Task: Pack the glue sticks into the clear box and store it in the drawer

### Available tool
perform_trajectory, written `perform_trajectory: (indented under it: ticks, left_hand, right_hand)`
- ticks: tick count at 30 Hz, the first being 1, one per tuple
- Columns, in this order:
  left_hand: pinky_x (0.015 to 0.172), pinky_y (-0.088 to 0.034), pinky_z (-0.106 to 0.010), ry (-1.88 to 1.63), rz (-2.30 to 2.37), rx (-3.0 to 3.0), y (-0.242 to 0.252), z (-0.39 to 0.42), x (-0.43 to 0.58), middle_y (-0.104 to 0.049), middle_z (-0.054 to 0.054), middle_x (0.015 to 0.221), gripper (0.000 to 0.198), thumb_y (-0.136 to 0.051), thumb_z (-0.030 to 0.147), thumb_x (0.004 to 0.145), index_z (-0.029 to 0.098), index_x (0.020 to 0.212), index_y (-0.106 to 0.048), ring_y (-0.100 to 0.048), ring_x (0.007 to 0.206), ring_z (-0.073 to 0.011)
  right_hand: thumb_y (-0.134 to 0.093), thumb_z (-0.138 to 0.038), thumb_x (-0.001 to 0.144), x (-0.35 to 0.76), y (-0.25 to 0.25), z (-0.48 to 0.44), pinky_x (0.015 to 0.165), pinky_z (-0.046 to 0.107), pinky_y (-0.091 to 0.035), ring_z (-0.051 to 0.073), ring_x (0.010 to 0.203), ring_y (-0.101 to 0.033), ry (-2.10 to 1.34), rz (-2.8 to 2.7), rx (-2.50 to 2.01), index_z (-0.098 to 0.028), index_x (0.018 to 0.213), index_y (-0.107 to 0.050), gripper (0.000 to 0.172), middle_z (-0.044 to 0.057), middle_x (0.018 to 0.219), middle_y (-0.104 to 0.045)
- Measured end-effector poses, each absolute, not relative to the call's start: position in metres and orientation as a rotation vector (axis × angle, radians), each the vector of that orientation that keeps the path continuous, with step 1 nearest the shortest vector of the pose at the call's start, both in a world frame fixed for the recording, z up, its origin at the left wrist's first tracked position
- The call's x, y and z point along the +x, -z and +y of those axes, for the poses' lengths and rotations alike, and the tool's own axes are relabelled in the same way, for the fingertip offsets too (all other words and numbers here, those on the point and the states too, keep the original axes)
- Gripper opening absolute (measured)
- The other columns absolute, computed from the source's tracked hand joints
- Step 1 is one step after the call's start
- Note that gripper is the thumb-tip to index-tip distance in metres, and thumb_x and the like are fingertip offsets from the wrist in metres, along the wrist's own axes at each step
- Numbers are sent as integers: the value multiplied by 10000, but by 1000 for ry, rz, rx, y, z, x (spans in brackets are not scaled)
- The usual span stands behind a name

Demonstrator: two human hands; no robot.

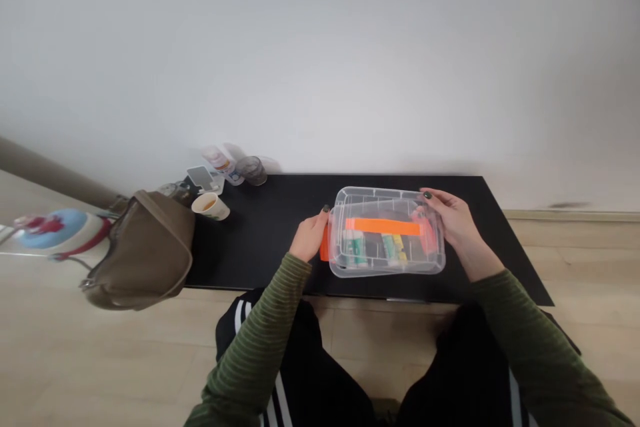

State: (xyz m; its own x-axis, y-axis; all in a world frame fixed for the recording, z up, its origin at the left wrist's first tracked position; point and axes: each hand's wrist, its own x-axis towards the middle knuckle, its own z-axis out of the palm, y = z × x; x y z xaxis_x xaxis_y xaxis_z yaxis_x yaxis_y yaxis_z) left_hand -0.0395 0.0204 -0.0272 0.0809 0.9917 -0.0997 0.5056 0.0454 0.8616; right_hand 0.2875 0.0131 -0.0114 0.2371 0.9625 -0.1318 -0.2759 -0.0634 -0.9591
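Observation:
A clear plastic storage box [367, 269] sits over the black table, with small green, white and yellow packs [393, 250] showing through it. Its see-through lid [385, 195], which has an orange handle strip [384, 226], lies slightly askew on top. My left hand [310, 235] is closed on the box's left side, thumb at the rim, beside an orange latch [325, 245]. At the right end, my right hand [453, 217] grips the lid's far corner, its thumb on top and the other fingers mostly hidden. Another latch [425, 230] shows orange-pink through the plastic.
On the left of the black table [265, 240] stand a paper cup [213, 207] of amber drink, a dark cup [253, 170], a white bottle [223, 163] and a pale flat item [203, 178]. A brown bag [145, 247] overhangs the left end. A wall [325, 80] rises behind.

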Motion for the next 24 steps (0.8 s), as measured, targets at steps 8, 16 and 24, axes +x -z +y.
perform_trajectory:
  ticks: [8, 16, 24]
  left_hand:
    - [657, -430, -269, -756, 1490, 1629, 23, 11, -35, -708, -60, 817, 562, -403, 613, 893, 153, 912, -726, -596, 763, -203]
    - [687, -454, -262, -764, 1425, 1625, 32, 12, -37, -708, -47, 897, 499, -442, 578, 901, 173, 1017, -710, -608, 810, -193]
    - [747, -488, -291, -831, 1306, 1497, 43, 13, -36, -695, -63, 939, 458, -505, 540, 888, 159, 1074, -678, -612, 840, -192]
  right_hand:
    - [-759, -477, 722, 282, 23, 27, 679, 320, -571, 214, 835, -702, -1012, -1081, -1383, -227, 1013, -749, 384, 62, 1017, -750]
    - [-725, -503, 752, 280, 40, 30, 844, 370, -546, 245, 966, -687, -974, -1181, -1461, -225, 988, -757, 366, 70, 1063, -747]
    - [-715, -480, 758, 277, 40, 29, 831, 373, -542, 241, 947, -684, -987, -1203, -1480, -229, 996, -748, 348, 70, 1038, -746]
